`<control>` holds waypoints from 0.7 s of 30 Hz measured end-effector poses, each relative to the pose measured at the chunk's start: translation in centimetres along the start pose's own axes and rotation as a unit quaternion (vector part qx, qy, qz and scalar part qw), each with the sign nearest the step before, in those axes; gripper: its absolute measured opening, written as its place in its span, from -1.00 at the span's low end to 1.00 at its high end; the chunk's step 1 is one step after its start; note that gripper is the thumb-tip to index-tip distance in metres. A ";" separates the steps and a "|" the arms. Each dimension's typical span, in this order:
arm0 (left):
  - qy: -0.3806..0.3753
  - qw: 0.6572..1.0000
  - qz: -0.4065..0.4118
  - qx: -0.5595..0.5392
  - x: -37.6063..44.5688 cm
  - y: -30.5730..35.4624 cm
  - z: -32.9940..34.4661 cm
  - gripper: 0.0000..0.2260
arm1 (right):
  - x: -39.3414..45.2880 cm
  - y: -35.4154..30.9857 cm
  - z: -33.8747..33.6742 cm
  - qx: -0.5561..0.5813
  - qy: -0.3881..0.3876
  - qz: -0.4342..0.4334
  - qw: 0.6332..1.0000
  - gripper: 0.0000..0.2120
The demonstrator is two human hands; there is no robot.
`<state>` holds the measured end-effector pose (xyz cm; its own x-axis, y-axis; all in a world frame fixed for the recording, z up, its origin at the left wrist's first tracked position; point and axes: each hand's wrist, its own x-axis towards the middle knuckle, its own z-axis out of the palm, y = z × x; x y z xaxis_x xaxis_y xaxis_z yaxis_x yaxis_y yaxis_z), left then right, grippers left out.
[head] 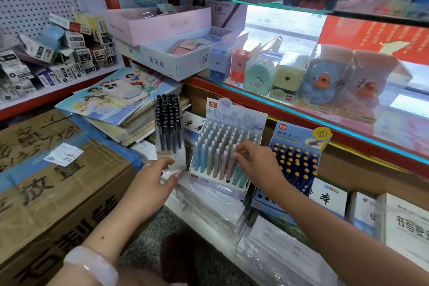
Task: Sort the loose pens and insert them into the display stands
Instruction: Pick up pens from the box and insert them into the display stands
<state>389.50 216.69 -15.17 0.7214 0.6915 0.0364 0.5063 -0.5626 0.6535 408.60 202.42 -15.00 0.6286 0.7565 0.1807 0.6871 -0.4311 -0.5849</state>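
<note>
The left hand (154, 176) holds the lower edge of a clear box (170, 146) of black pens (168, 121), thumb and fingers pinched on its bottom corner, and the box stands upright just left of the pastel stand (226, 146). A pale bangle (91, 264) sits on that wrist. The right hand (257, 162) reaches into the pastel stand, its fingertips (239, 154) pinched around the top of a pale pink pen (228, 165) in the front rows; whether that pen is fully seated in its hole cannot be told. The stand's other holes are mostly filled with blue, green and pink pens, with an open hole showing near the front. Just right of it, behind the right wrist, stands a blue stand (294, 160) of navy pens with yellow caps, several of its front holes unfilled. Both stands rest on plastic-wrapped notebooks (213, 202) on the low shelf. Left of the hands lie a cardboard carton (58, 183) and a stack of picture books (116, 104) with a phone (125, 91) on top. Above, a glass shelf (301, 111) carries boxed sharpeners (287, 79).
</note>
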 end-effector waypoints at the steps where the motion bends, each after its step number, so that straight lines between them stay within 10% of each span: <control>1: -0.002 1.000 -0.001 -0.002 0.0 -0.1 0.0 -0.69 | -0.1 0.1 0.0 -0.001 -0.001 -0.003 1.000 -0.82; 21: -0.021 1.000 -0.001 -0.007 -0.6 -0.3 -0.1 -0.69 | 1.1 -1.4 0.2 -0.208 -0.089 -0.027 0.974 -0.83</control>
<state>388.86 216.47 -15.27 0.7389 0.6738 0.0035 0.5020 -0.5540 0.6641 408.25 203.97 -14.11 0.5396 0.8410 0.0400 0.8288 -0.5221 -0.2013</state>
